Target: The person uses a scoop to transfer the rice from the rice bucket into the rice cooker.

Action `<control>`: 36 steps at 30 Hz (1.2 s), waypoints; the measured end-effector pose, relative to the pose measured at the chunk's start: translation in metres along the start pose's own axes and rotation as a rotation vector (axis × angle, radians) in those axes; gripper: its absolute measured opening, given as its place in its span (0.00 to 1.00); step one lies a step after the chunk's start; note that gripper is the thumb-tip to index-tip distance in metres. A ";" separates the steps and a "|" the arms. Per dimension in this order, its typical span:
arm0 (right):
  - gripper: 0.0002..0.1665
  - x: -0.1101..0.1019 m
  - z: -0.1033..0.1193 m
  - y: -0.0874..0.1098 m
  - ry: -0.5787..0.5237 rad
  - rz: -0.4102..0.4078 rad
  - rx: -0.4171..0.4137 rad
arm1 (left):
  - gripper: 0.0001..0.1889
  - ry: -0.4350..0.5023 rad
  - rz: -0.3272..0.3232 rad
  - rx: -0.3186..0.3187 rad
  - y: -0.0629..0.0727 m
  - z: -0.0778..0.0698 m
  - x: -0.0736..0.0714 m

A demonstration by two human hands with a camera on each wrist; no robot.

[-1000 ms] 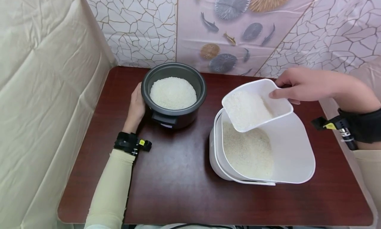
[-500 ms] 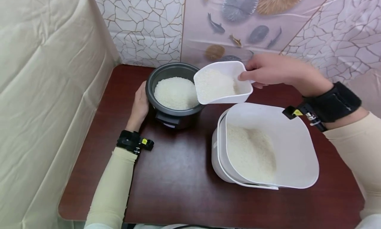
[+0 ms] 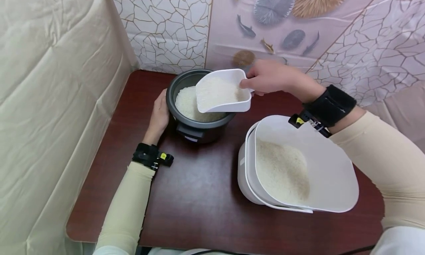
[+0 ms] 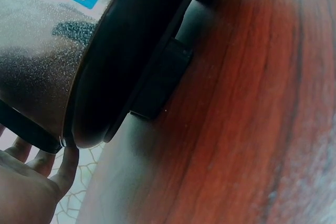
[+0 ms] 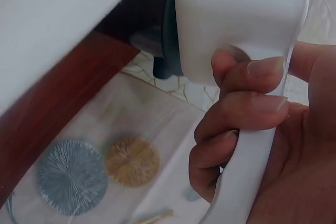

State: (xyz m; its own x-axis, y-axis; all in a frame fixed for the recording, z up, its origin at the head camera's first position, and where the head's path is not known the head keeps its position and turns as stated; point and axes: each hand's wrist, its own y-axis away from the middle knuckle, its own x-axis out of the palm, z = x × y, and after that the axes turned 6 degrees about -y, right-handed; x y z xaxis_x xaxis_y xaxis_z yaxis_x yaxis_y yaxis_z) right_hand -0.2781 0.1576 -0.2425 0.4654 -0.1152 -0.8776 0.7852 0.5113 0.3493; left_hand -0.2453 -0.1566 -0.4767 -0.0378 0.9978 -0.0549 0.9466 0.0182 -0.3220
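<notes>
My right hand (image 3: 270, 76) grips the handle of a white scoop (image 3: 237, 107) with rice in it. In the right wrist view the fingers curl round the scoop's handle (image 5: 247, 166). The scoop is over the right part of a dark rice cooker (image 3: 204, 134), its front edge above the white rice (image 3: 186, 102) inside. My left hand (image 3: 158, 115) holds the cooker's left side; in the left wrist view its fingers (image 4: 65, 171) reach behind a black side handle (image 4: 29, 129). The thumb is hidden there.
A white rice bin (image 3: 328, 166), part full of rice, stands open to the right, under my right forearm. The red-brown table (image 3: 196, 196) carries both containers. A patterned wall cover (image 3: 166, 30) rises behind, and a cream cloth (image 3: 59, 111) hangs at left.
My right hand has carried the rice-filled scoop from above the bin leftward to over the cooker. My left hand has stayed on the cooker's side. The head view has shifted slightly.
</notes>
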 end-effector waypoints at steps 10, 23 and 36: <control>0.28 0.001 0.005 -0.011 0.017 0.004 0.014 | 0.25 -0.014 -0.007 0.033 -0.003 0.015 0.002; 0.29 -0.001 0.016 -0.017 0.087 -0.001 -0.016 | 0.23 0.001 -0.015 0.011 0.004 -0.013 -0.001; 0.28 0.003 0.021 -0.015 0.168 -0.072 0.010 | 0.24 -0.005 -0.020 0.058 -0.005 0.017 0.000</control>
State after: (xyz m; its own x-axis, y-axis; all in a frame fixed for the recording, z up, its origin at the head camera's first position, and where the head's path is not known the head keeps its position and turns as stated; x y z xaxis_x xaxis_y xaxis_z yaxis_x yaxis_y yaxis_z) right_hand -0.2796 0.1322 -0.2436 0.3338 -0.0064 -0.9426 0.8181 0.4986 0.2864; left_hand -0.2552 -0.1577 -0.4910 -0.0580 0.9969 -0.0526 0.9254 0.0339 -0.3775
